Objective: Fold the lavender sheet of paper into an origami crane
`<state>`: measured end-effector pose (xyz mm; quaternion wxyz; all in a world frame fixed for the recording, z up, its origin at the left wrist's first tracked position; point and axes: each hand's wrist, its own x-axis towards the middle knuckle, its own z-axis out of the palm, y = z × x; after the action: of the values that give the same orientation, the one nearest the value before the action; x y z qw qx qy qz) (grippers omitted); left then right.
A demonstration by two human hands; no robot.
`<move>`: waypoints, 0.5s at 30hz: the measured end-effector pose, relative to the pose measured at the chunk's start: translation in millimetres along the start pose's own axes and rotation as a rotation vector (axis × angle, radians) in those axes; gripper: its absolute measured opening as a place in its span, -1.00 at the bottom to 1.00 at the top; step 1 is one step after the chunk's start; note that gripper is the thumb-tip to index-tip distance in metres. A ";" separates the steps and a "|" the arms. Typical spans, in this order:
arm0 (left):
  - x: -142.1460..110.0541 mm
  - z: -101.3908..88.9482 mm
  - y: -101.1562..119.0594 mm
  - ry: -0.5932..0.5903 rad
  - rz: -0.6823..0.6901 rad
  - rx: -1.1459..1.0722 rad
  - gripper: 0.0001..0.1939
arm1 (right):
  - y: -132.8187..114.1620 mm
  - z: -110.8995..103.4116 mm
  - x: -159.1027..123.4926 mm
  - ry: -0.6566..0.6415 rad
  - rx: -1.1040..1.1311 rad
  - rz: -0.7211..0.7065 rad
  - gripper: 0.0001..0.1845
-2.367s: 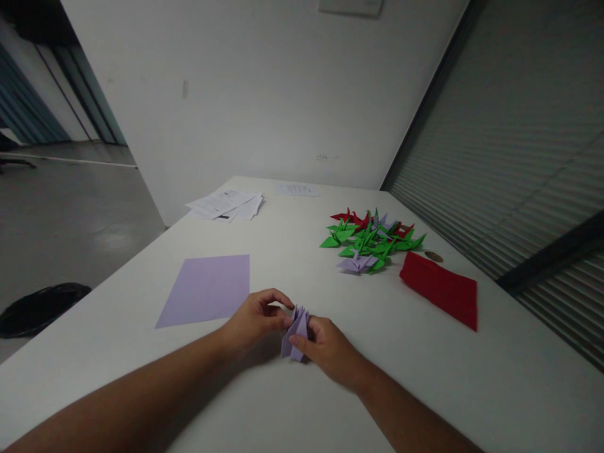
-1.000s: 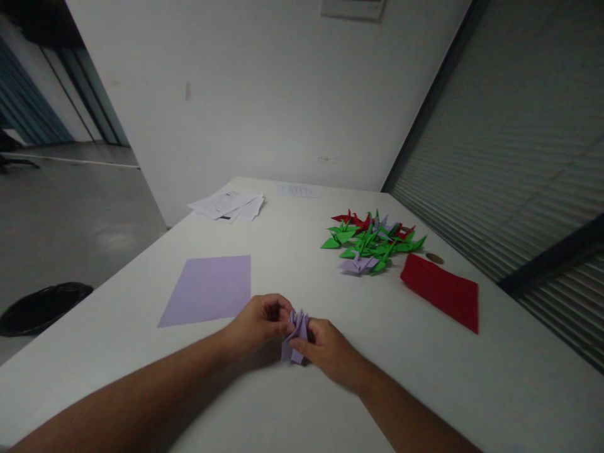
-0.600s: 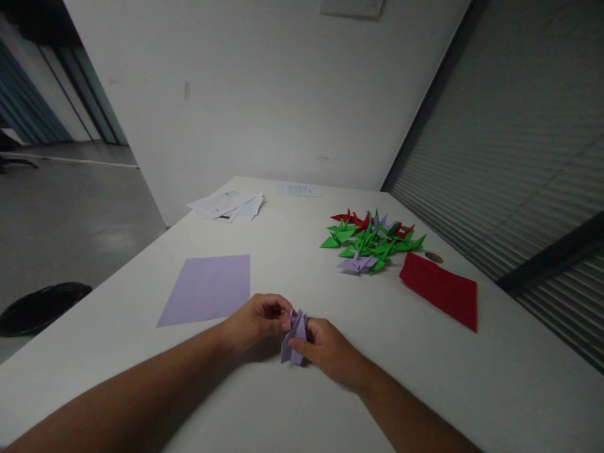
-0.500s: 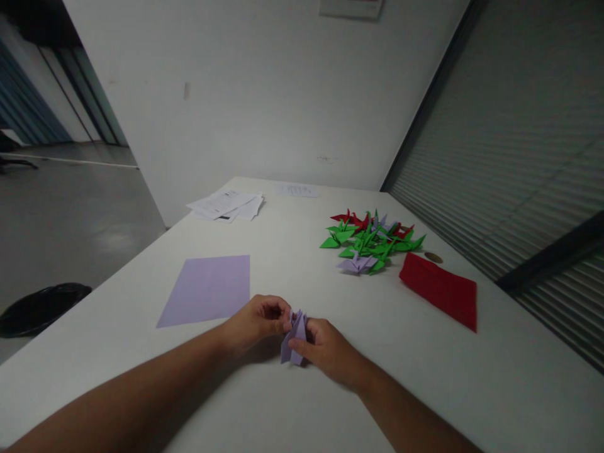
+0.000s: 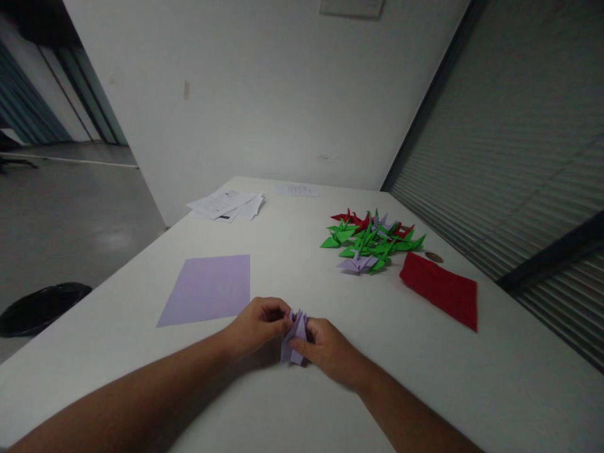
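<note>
A partly folded purple origami crane (image 5: 296, 343) is held upright between both hands, just above the white table's near part. My left hand (image 5: 264, 322) pinches its upper left point between thumb and fingers. From the other side, my right hand (image 5: 328, 347) grips the body, thumb across the front and fingers behind. The fingertips behind the paper are hidden. Left of the hands, a flat square of purple paper (image 5: 210, 289) lies on the table.
Several green, red and purple folded cranes (image 5: 370, 242) are heaped at the back right. Near them lie a red paper stack (image 5: 441, 289) and a round brown disc (image 5: 434, 257). Printed sheets (image 5: 226, 204) rest at the back left. A black-lined bin (image 5: 40, 308) stands beside the table.
My left hand has shifted very slightly downward at the crane's upper point. The right hand's grip and everything on the table look the same.
</note>
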<state>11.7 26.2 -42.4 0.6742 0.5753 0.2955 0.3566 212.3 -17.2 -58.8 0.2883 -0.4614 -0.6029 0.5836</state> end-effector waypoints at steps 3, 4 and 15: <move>-0.6 1.3 -0.1 0.013 0.022 0.071 -0.66 | -3.6 0.1 -0.8 0.010 -0.019 -0.002 -0.77; -0.8 1.7 -0.2 0.015 0.033 0.093 -0.66 | -5.1 0.3 -1.1 0.014 -0.025 -0.001 -0.76; -2.7 7.1 4.4 0.147 0.167 0.266 -0.67 | -8.6 1.8 -1.9 0.039 -0.059 0.010 -0.82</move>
<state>15.2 20.3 -36.9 0.5366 0.6545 0.3395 0.4103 209.6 -18.8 -50.4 0.2834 -0.4841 -0.6117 0.5578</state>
